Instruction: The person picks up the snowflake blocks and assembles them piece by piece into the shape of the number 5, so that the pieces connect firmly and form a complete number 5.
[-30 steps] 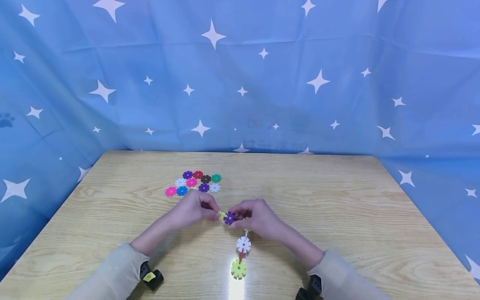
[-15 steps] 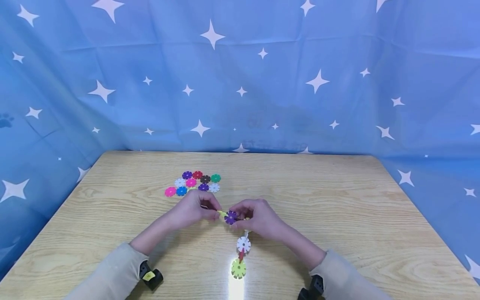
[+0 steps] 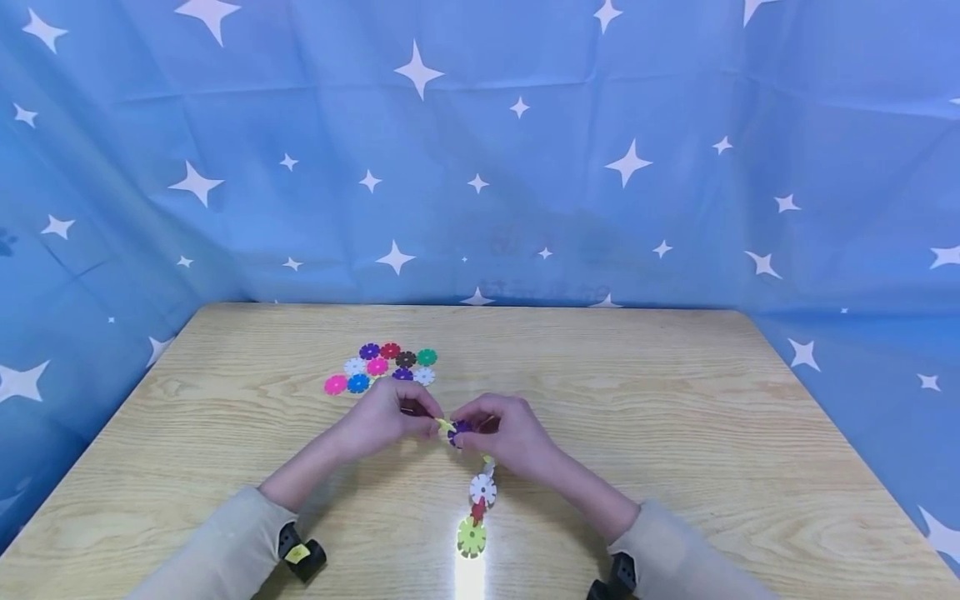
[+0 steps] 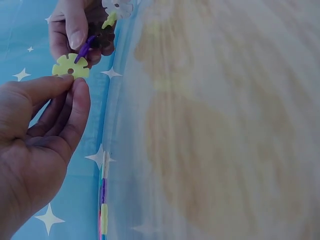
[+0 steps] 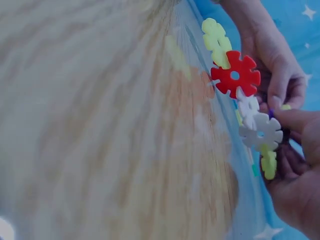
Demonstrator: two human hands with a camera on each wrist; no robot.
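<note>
My left hand [image 3: 382,421] pinches a yellow-green snowflake disc [image 4: 62,64] between thumb and fingertips. Facing it, my right hand [image 3: 513,435] grips a purple snowflake disc [image 4: 86,47], whose edge meets the yellow-green one at a slot. From the right hand a chain of slotted discs runs toward the table's near side: a small yellow-green disc [image 5: 268,162], two white ones including this white disc [image 3: 483,490], a red disc [image 5: 235,75] and an end yellow-green disc [image 3: 472,537]. Right-hand fingers hide part of the purple disc and the chain's upper end.
Loose snowflake discs in several colours lie flat beyond the left hand, among them a pink disc [image 3: 335,384], a blue disc [image 3: 358,383] and a green disc [image 3: 427,357]. The wooden table [image 3: 637,392] ends at a blue star-patterned curtain [image 3: 525,167].
The purple disc has turned and is now more covered by the right-hand fingers. Both hands stay close together, the chain still hanging from the right. The head view has shifted slightly.
</note>
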